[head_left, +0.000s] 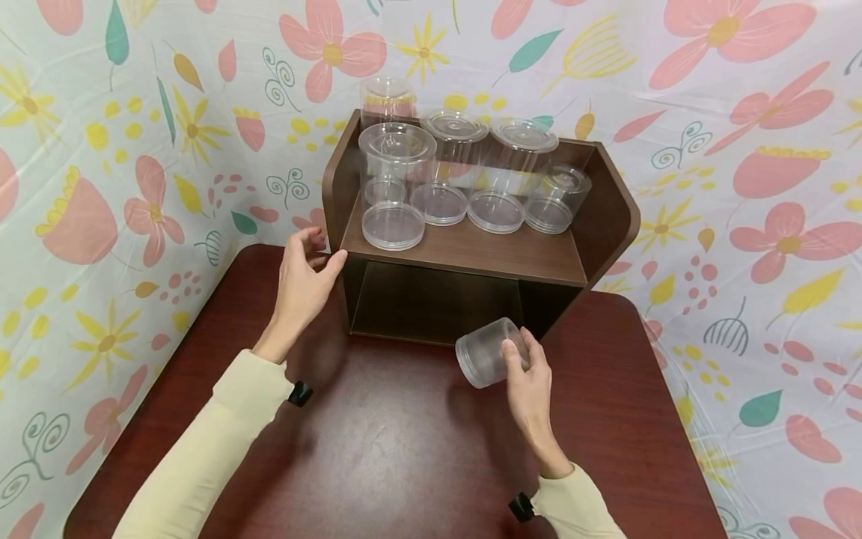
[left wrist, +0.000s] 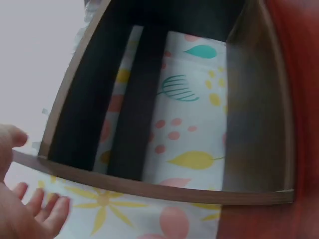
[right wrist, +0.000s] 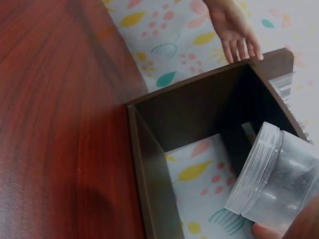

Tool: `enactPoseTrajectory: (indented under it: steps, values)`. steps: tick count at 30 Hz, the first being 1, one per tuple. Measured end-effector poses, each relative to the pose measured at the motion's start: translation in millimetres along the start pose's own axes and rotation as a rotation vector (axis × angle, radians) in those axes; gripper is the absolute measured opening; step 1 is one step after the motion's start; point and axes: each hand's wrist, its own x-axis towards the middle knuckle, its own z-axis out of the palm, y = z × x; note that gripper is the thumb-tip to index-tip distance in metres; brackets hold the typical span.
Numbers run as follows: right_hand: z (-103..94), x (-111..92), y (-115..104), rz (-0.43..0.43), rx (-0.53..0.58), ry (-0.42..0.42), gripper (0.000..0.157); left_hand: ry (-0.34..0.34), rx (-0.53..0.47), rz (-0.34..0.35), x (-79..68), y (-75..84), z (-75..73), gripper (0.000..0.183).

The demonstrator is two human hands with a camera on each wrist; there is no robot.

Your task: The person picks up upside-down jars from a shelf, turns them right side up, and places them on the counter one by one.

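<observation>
My right hand [head_left: 528,378] grips a clear plastic jar [head_left: 481,359] near its end. The jar is tilted, its ribbed lid end [right wrist: 254,172] facing away from the fingers, in front of the shelf's lower compartment. A brown two-tier shelf [head_left: 471,258] stands on the table. At its left side, my left hand [head_left: 306,273] touches the front corner with the thumb, while the other fingers extend loosely beside the outer panel. On the upper tier stand several clear jars: a tall one [head_left: 396,187] in front at left, others behind it and to the right, and a short one [head_left: 557,198] at the right end.
The dark red wooden table [head_left: 377,449] extends in front of the shelf and to both sides. A flower-patterned cloth [head_left: 754,224] hangs behind and at the left. It shows through the shelf's partly open back, crossed by a dark bar [left wrist: 137,104].
</observation>
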Motion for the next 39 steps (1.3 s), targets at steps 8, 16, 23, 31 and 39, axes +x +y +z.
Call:
enactPoseTrajectory:
  steps: [8,16,23,31,39]
  values:
    - [8.8,-3.4,10.3,0.018,0.005,-0.002,0.060,0.195,-0.055,0.143,-43.1,-12.5,17.4,0.027]
    - [18.1,-5.7,16.1,0.008,-0.014,-0.008,0.062,0.009,-0.116,0.227,-77.1,-28.8,43.3,0.028]
    - [22.6,-6.9,18.1,0.002,-0.016,-0.012,0.060,-0.272,-0.090,0.124,-99.2,-37.7,59.7,0.037]
    - [27.6,-9.0,19.6,0.006,0.019,-0.041,0.058,-0.509,-0.053,0.023,-121.1,-49.3,82.6,0.061]
    - [31.3,-11.9,22.1,-0.030,0.012,-0.103,0.058,-0.656,-0.090,-0.079,-135.1,-58.1,102.2,0.090]
